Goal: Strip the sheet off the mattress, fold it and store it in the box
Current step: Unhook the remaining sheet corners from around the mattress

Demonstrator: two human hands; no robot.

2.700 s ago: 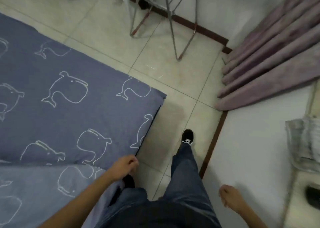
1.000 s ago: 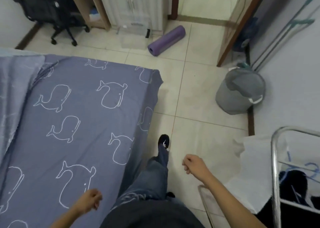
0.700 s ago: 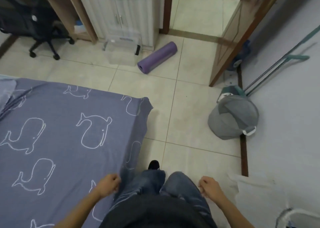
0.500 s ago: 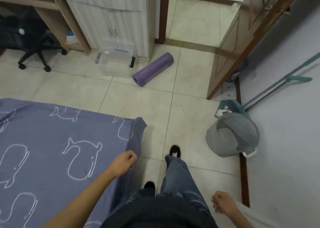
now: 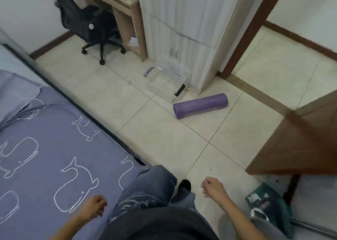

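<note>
**Asker:** Where is the sheet?

**Describer:** The sheet [image 5: 54,157], blue-grey with white whale outlines, fills the lower left of the frame. It is spread flat on the mattress, whose dark side edge [image 5: 82,110] runs diagonally from the left edge towards bottom centre. A paler cloth [image 5: 16,94] lies bunched at the far left, on top of the sheet.

**Asker:** And the hands?

**Describer:** Both are at the bottom of the frame, and neither holds anything. The left hand [image 5: 94,206] is curled into a fist above the sheet, near its right edge. The right hand [image 5: 212,187] hangs with loosely curled fingers above the tiled floor [image 5: 164,139], right of centre. Between the hands are a leg in jeans [image 5: 151,187] and a dark shoe [image 5: 184,185].

**Asker:** Is the box in sight?

**Describer:** Yes. A clear plastic box [image 5: 166,81] sits on the floor just above centre, well apart from the bed. It stands against the foot of a pale cabinet [image 5: 182,21]. Just to its lower right lies a rolled purple mat [image 5: 200,105].

**Asker:** Anything else?

**Describer:** A black office chair [image 5: 87,24] stands at the upper left, beside a wooden worktop [image 5: 113,1]. A brown door [image 5: 300,139] juts in from the right edge.
</note>
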